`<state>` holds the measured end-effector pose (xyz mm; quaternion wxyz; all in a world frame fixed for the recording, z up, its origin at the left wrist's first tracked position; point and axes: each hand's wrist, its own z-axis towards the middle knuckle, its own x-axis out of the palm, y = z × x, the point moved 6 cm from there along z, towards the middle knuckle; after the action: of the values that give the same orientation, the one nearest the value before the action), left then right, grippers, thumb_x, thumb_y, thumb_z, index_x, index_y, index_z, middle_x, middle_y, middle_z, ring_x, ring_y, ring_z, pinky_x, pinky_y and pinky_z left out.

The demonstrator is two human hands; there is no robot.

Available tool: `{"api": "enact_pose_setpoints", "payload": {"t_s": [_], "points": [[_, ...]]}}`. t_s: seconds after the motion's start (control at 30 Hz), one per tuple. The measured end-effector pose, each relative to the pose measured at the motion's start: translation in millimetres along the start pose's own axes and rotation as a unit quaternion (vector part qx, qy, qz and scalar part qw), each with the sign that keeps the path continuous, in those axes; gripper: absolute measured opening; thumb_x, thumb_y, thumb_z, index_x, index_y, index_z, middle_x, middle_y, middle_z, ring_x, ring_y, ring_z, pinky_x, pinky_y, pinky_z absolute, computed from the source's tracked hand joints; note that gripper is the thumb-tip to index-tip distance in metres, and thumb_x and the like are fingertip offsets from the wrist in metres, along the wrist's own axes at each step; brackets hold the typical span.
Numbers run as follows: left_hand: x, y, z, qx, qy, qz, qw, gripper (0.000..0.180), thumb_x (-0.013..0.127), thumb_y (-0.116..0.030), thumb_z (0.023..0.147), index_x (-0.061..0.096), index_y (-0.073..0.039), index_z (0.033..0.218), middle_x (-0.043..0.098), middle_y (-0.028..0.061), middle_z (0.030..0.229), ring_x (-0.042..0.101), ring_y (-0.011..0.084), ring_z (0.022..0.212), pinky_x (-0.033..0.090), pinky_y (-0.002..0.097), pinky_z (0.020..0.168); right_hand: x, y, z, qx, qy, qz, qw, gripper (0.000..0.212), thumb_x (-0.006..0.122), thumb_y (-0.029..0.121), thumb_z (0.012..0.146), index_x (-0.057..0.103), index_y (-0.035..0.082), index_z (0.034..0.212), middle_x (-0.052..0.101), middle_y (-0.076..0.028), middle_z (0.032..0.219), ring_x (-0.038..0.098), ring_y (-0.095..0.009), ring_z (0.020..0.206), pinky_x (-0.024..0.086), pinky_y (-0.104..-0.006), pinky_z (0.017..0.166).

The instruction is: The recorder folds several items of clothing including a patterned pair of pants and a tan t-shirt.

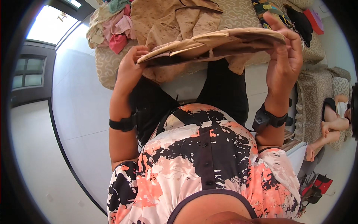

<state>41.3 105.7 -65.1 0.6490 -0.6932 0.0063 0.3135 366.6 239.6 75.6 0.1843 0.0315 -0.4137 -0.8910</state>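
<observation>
My left hand point(130, 69) grips one end of a folded beige garment point(209, 42) with a small speckled pattern and a brown inner side. At its other end, my right hand point(285, 61) pinches the fabric between thumb and fingers, with one fingertip sticking up. The garment stretches nearly level between both hands, raised in front of me above my knees. A flap of similar beige cloth point(235, 64) hangs below it; I cannot tell whether it belongs to the same piece. More beige speckled cloth point(160, 18) with a dark brown trim lies behind on the sofa.
A patterned sofa point(238, 15) runs across the far side. Pink and pale clothes point(115, 26) are heaped at its left, dark and colourful ones point(294, 22) at its right, beside a pink box point(314, 21). Another person's bare legs point(330, 130) rest on a sofa at right.
</observation>
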Motion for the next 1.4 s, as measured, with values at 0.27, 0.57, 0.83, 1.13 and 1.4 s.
{"api": "enact_pose_setpoints", "payload": {"t_s": [0.27, 0.57, 0.83, 1.13, 1.4], "points": [[-32.0, -59.3, -48.1, 0.110, -0.107, -0.037, 0.987, 0.053, 0.049, -0.047, 0.099, 0.059, 0.004, 0.111, 0.063, 0.0071, 0.101, 0.059, 0.0119, 0.094, 0.046, 0.0239, 0.080, -25.9, 7.1, -28.4, 0.031, 0.138, -0.267, 0.953, 0.020, 0.070, 0.017, 0.091, 0.061, 0.003, 0.102, 0.065, -0.007, 0.101, 0.060, -0.016, 0.088, 0.048, -0.0279, 0.081], [-74.2, -82.0, -90.6, 0.119, -0.181, -0.147, 0.965, 0.044, 0.062, -0.039, 0.095, 0.057, 0.004, 0.103, 0.060, 0.0055, 0.101, 0.056, 0.0096, 0.088, 0.045, 0.0229, 0.081, -23.2, -31.7, -61.8, 0.003, 0.231, -0.355, 0.906, 0.019, 0.066, 0.000, 0.083, 0.058, 0.003, 0.100, 0.064, -0.011, 0.102, 0.062, -0.028, 0.096, 0.048, -0.0336, 0.084], [-58.4, -87.3, -94.4, 0.072, -0.029, -0.079, 0.994, 0.016, 0.069, -0.012, 0.085, 0.063, -0.001, 0.095, 0.062, 0.0033, 0.089, 0.058, 0.0108, 0.082, 0.047, 0.0239, 0.076, -81.7, -18.1, -39.1, 0.144, -0.023, -0.007, 0.989, 0.018, 0.051, 0.014, 0.099, 0.053, 0.003, 0.113, 0.065, -0.016, 0.111, 0.064, -0.022, 0.099, 0.054, -0.0348, 0.086], [32.3, -151.1, -103.5, 0.202, 0.350, 0.094, 0.910, 0.028, 0.079, -0.009, 0.065, 0.066, -0.004, 0.089, 0.061, 0.0090, 0.084, 0.062, 0.0302, 0.081, 0.051, 0.0357, 0.072, -114.3, 111.7, 5.2, -0.170, -0.124, -0.262, 0.942, 0.020, 0.051, 0.013, 0.096, 0.058, -0.001, 0.109, 0.066, -0.016, 0.106, 0.065, -0.023, 0.095, 0.055, -0.0352, 0.084], [-64.4, -153.8, -76.3, 0.231, -0.221, 0.041, 0.947, 0.018, 0.059, -0.003, 0.086, 0.063, 0.002, 0.103, 0.066, 0.0108, 0.101, 0.063, 0.0206, 0.099, 0.048, 0.0311, 0.089, -115.4, 114.0, 25.5, -0.207, -0.121, -0.428, 0.871, 0.022, 0.052, 0.011, 0.094, 0.062, -0.004, 0.107, 0.067, -0.015, 0.102, 0.065, -0.023, 0.092, 0.055, -0.0338, 0.083]]}}
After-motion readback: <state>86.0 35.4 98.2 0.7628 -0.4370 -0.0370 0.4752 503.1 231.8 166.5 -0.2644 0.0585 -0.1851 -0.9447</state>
